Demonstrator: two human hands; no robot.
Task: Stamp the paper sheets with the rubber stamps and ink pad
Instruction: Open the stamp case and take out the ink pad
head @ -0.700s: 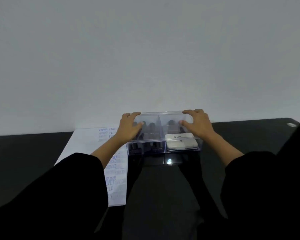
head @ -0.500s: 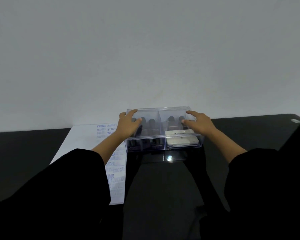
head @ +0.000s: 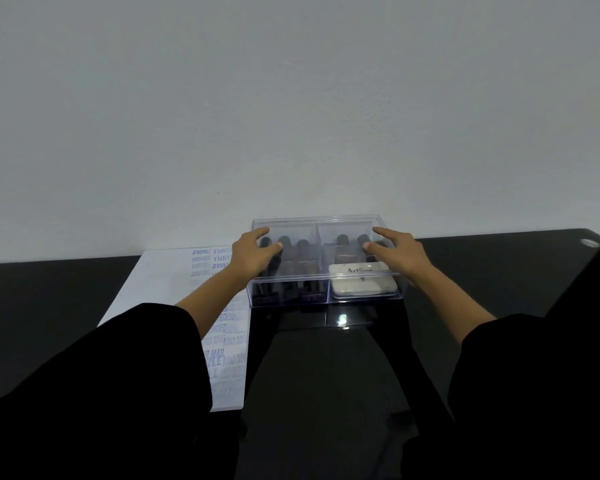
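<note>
Since the earlier frame our fingers have straightened, and their tips now stop short of the lid's far edge; the clear plastic two-compartment box (head: 326,299) seems not to have shifted. Our left hand (head: 253,252) and right hand (head: 397,252) rest on its lid, fingers loosely spread, pressing but clasping nothing.

The box stands at 12 o'clock from us on the glossy black table (head: 499,271), close to the white wall (head: 291,98). Dark-handled rubber stamps (head: 303,259) stand upright in both compartments, and the white closed ink pad (head: 361,287) lies at the box's 5 o'clock corner.

We judge the box light, stiff and slippery (smooth walls give little purchase), so it is best taken by the lid's edges at 3 and 9 o'clock.

The white paper sheet (head: 167,282), already marked with blue stamps, lies at the box's 9 o'clock. Only the lid bars the stamps.
</note>
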